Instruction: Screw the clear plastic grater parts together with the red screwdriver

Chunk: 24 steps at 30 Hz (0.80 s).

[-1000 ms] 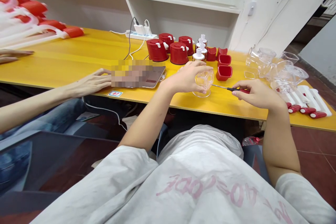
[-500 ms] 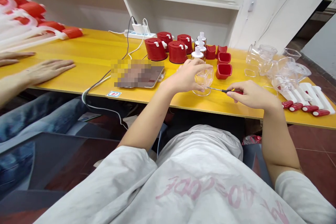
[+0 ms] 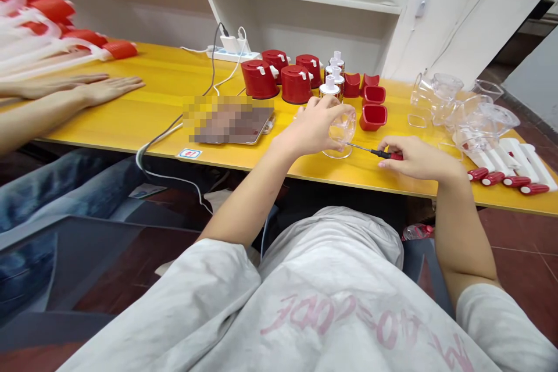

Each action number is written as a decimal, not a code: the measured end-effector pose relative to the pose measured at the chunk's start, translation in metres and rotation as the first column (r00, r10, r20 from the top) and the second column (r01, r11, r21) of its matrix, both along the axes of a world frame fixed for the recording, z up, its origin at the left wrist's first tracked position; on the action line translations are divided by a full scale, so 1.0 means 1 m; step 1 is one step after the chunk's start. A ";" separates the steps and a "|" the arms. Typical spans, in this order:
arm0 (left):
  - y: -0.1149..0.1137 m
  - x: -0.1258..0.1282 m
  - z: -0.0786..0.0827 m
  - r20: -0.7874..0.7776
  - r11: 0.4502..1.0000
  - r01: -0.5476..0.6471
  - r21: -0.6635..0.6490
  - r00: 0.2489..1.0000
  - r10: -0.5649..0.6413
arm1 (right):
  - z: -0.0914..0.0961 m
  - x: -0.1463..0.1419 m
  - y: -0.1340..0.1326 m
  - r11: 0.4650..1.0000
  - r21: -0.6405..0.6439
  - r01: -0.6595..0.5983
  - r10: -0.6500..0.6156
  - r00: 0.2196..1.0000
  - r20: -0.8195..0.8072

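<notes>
My left hand (image 3: pixel 320 124) is closed around a clear plastic part (image 3: pixel 345 126), which it holds at the table's front edge. In my right hand (image 3: pixel 407 156) is a screwdriver (image 3: pixel 378 153) with a black and red handle. Its thin metal shaft points left, and the tip meets the side of the clear part. Whether a screw sits at the tip is too small to tell. Just behind the clear part stand several red cups (image 3: pixel 374 117) and metallic cylinders with white tops (image 3: pixel 330 87).
Red round housings (image 3: pixel 296 85) stand behind a tablet (image 3: pixel 238 123). Clear plastic parts (image 3: pixel 475 116) and white pieces with red ends (image 3: pixel 518 168) lie at right. Cables run from a power strip (image 3: pixel 233 56). A co-worker's hands (image 3: pixel 108 90) rest on the yellow table (image 3: pixel 165 78) at left.
The co-worker's hands have slid right along the table. My right hand's fingers have shifted slightly on the screwdriver handle; its tip is still against the clear part.
</notes>
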State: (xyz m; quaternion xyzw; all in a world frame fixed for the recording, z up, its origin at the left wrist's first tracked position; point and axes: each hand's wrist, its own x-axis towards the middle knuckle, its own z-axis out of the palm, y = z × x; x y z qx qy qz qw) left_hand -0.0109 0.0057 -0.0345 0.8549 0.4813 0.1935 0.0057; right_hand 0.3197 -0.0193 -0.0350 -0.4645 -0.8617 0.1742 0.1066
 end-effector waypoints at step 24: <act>-0.014 0.010 0.010 -0.036 0.997 -0.067 -0.045 0.997 0.066 | 0.011 -0.002 -0.001 0.993 -0.113 0.018 -0.035 0.988 -0.151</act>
